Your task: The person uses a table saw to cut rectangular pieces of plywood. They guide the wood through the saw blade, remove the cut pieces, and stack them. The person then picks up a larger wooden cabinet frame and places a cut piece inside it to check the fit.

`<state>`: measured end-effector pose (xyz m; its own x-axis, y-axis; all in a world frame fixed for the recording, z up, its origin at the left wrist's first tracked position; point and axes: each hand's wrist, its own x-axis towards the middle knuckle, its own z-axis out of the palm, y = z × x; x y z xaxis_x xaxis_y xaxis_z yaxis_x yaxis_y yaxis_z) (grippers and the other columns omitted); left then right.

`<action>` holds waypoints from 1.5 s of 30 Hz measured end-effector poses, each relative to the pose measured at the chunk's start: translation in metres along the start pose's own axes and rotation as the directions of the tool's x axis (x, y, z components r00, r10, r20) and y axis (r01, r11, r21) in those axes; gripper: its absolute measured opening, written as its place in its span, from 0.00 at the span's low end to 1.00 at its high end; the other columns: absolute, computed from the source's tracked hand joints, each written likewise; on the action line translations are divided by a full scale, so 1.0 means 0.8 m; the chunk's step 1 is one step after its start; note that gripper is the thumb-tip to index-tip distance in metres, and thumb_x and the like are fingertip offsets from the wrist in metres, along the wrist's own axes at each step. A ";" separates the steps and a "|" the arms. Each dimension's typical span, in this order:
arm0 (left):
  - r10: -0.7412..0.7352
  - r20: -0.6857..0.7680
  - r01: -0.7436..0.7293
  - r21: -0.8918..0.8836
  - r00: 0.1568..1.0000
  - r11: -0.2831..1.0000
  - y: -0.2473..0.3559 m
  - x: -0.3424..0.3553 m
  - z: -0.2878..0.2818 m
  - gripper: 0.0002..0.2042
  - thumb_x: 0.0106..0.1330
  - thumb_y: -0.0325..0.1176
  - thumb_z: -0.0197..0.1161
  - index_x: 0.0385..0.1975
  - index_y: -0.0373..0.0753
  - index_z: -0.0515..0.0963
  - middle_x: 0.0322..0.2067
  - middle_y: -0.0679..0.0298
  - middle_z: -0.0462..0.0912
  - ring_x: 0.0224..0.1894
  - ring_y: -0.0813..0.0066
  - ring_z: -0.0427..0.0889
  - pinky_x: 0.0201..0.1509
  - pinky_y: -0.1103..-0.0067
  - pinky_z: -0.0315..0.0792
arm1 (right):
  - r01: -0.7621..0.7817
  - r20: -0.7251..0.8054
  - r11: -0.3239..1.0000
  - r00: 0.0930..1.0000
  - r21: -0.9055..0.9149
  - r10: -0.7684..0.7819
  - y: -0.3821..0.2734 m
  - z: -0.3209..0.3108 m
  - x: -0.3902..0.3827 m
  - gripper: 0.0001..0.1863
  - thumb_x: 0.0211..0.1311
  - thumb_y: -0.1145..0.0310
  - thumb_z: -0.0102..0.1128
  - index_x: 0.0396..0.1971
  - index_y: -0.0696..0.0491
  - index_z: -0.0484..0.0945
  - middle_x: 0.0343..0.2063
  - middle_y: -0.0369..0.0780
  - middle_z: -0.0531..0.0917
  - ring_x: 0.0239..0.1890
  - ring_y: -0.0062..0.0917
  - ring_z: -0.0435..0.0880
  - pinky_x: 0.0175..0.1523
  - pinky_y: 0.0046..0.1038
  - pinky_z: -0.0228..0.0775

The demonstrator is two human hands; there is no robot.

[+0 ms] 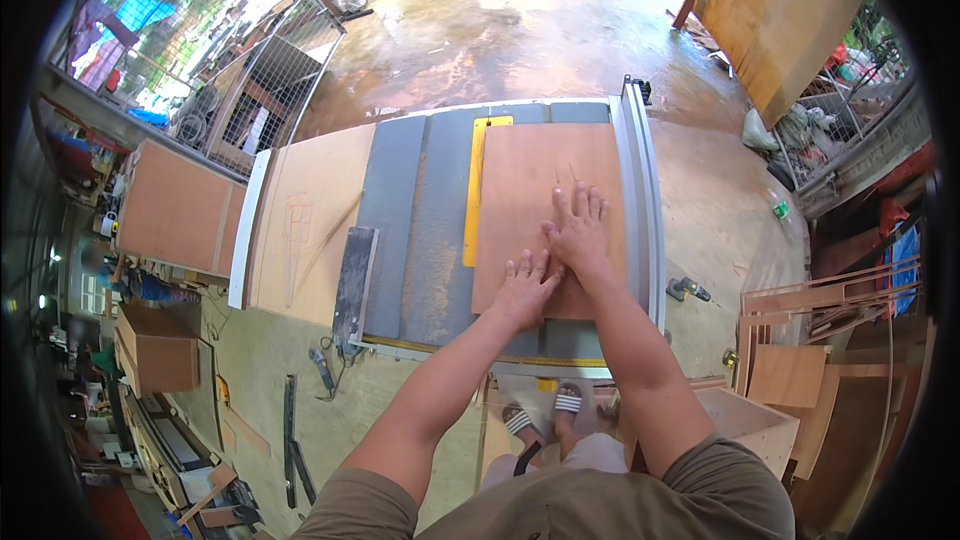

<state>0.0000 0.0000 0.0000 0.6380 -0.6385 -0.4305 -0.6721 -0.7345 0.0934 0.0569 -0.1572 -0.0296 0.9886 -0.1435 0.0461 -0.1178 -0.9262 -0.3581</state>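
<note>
A reddish-brown plywood panel lies flat on the grey top of a table saw. My right hand rests palm down near the panel's middle, its fingers spread and pointing away from me. Lower and to the left, my left hand also presses flat on the panel, fingers apart, its thumb side close to my right wrist. Along the panel's left edge shows the yellow insert plate; no blade can be made out. A metal rail runs just right of the panel.
On the saw's left stands a pale wood side table, with a dark board at its near right. A cordless drill is on the floor to the right, near stacked wood pieces. Wooden boxes stand left.
</note>
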 end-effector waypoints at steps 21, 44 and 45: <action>0.004 0.007 -0.003 -0.030 1.000 1.000 -0.011 0.025 -0.017 0.50 0.50 0.37 0.73 0.74 0.49 0.50 0.74 0.46 0.43 0.74 0.38 0.45 0.74 0.50 0.49 | 0.004 -0.051 0.999 0.999 0.038 -0.002 0.012 0.010 0.027 0.35 0.63 0.47 0.54 0.69 0.42 0.63 0.72 0.50 0.54 0.75 0.48 0.45 0.76 0.49 0.29; -0.024 0.073 0.025 -0.007 0.997 1.000 -0.018 0.048 -0.054 0.48 0.52 0.37 0.71 0.74 0.51 0.50 0.74 0.49 0.43 0.74 0.39 0.45 0.74 0.50 0.49 | -0.022 0.009 0.998 1.000 0.055 0.022 0.014 -0.006 0.061 0.35 0.64 0.45 0.52 0.70 0.40 0.60 0.73 0.50 0.52 0.76 0.46 0.45 0.76 0.48 0.29; -0.024 0.066 0.025 -0.015 0.998 1.000 -0.019 0.048 -0.054 0.49 0.51 0.37 0.72 0.74 0.51 0.50 0.74 0.48 0.42 0.74 0.39 0.45 0.74 0.50 0.49 | -0.020 0.007 0.998 1.000 0.056 0.020 0.014 -0.005 0.063 0.35 0.64 0.45 0.52 0.70 0.40 0.61 0.73 0.50 0.53 0.75 0.47 0.45 0.76 0.48 0.29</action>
<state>0.0512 -0.0236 0.0209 0.6281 -0.6041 -0.4905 -0.6500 -0.7538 0.0961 0.1052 -0.1761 -0.0273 0.9868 -0.1590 0.0322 -0.1320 -0.9022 -0.4106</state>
